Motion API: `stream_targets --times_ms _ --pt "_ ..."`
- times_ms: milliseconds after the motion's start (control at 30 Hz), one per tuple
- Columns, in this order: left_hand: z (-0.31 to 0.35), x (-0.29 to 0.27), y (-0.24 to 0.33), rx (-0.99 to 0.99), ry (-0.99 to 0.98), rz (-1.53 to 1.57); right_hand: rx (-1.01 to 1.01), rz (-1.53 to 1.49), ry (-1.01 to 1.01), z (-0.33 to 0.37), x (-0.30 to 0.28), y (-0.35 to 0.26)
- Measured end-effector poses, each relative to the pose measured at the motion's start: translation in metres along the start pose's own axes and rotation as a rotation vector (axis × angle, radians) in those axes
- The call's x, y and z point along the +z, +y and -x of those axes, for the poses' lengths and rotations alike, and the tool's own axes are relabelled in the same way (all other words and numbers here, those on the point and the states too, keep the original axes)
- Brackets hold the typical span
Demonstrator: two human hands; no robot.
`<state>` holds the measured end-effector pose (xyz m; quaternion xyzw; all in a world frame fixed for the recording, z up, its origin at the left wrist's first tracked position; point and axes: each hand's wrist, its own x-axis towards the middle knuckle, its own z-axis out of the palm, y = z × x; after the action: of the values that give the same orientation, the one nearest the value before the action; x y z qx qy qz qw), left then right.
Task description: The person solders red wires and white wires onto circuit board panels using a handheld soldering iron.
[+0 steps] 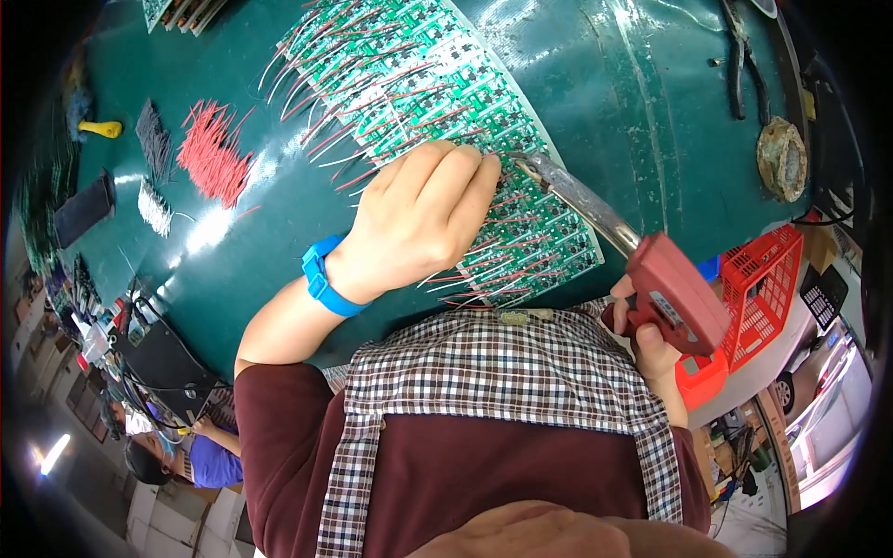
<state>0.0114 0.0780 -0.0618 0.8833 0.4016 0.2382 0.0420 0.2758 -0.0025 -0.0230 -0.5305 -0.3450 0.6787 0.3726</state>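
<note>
A large panel of green circuit boards point(521, 116) lies on the bench, with rows of red, white and dark wires sticking out along its left side. Over its middle my left hand point(423, 205), wearing a blue wristband point(321, 279), is closed with the fingertips pressed together at the board. What they pinch is hidden under the fingers. On the right, my right hand point(655, 353) is wrapped round the red handle of a soldering gun point(677, 293). Its metal barrel slants up and left, and the tip comes down on the panel just beside my left fingertips.
Piles of cut red wires point(214, 153), dark wires point(154, 139) and white wires point(154, 208) lie left on the green bench point(279, 195). A dark phone point(84, 211) is beyond them. A round, crusted block point(781, 160) sits right, above a red plastic basket point(763, 288). A co-worker point(209, 456) is at lower left.
</note>
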Motion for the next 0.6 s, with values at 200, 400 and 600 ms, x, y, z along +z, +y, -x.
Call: stream_targets --times_ms 200,400,600 --pt "0.001 0.000 -0.002 0.010 0.019 0.017 -0.009 -0.016 0.005 -0.001 -0.001 0.004" --pt "0.003 0.000 0.001 -0.036 0.012 0.055 -0.014 -0.044 0.029 0.004 -0.005 0.013" --pt "0.003 0.001 0.000 -0.034 0.010 0.040 0.032 -0.064 0.037 0.006 -0.005 0.014"
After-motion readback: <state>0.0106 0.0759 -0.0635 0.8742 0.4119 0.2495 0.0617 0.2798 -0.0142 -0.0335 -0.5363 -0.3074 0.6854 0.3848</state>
